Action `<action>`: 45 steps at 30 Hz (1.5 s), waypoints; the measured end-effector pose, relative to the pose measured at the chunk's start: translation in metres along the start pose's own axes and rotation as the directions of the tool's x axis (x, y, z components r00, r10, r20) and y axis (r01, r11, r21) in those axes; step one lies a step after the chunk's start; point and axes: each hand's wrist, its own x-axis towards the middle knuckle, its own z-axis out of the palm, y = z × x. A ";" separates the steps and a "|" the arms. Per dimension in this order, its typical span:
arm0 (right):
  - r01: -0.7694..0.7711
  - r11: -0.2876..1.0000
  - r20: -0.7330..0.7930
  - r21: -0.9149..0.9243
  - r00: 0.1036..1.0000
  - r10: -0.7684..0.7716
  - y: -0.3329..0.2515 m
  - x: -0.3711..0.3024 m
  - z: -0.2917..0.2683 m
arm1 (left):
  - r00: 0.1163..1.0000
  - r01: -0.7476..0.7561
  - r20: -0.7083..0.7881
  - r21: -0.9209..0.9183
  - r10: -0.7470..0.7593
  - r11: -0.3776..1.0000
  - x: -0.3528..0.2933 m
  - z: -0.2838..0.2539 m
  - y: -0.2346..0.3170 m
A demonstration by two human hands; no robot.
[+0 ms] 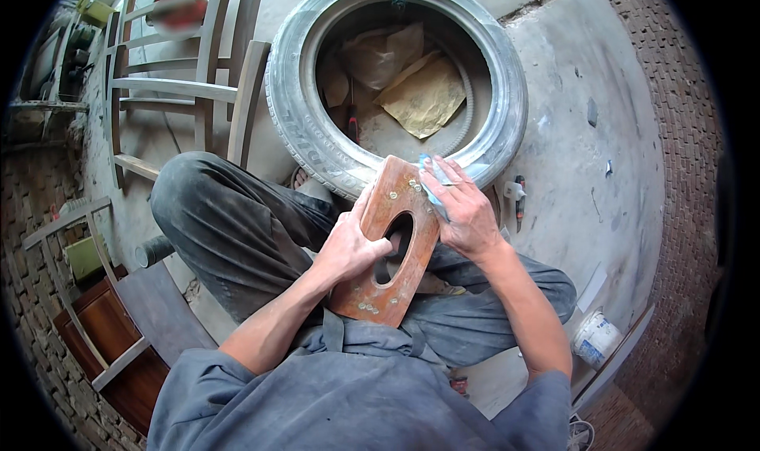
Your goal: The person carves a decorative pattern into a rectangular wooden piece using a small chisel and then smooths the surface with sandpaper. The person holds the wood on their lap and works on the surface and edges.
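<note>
A reddish-brown wooden board (424,241) with a long oval hole and several small round fittings at both ends rests tilted across my lap, its far end against the tyre (511,95). My left hand (355,245) is closed round the board's left edge, the thumb reaching into the hole. Along the right edge, near the far end, my right hand (465,214) presses a folded light-blue sheet (435,204) against the wood. Whether the sheet is cloth or abrasive paper I cannot tell. The fingers partly cover it.
Inside the tyre lie a yellowish paper sheet (427,95), a plastic bag (386,55) and a red-handled tool (353,126). Another hand tool (519,202) is on the floor to the right, with a white bucket (598,338) nearer. Wooden frames (170,87) stand at left.
</note>
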 end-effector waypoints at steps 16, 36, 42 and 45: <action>0.011 1.000 0.018 0.025 1.000 -0.011 0.007 0.000 0.001 | 1.000 -0.014 -0.021 0.091 0.015 0.996 0.002 0.001 -0.015; 0.076 0.996 0.059 -0.040 0.996 -0.073 0.004 0.011 0.000 | 0.998 -0.033 -0.049 0.135 0.040 0.990 0.008 0.003 -0.027; 0.114 0.993 0.074 -0.014 0.991 -0.113 0.001 0.020 -0.007 | 0.998 -0.030 -0.044 0.119 0.036 0.992 0.010 0.003 -0.027; 0.116 0.991 0.110 -0.069 0.988 -0.108 -0.007 0.006 0.007 | 0.999 -0.016 -0.046 0.133 0.023 0.991 0.008 0.005 -0.027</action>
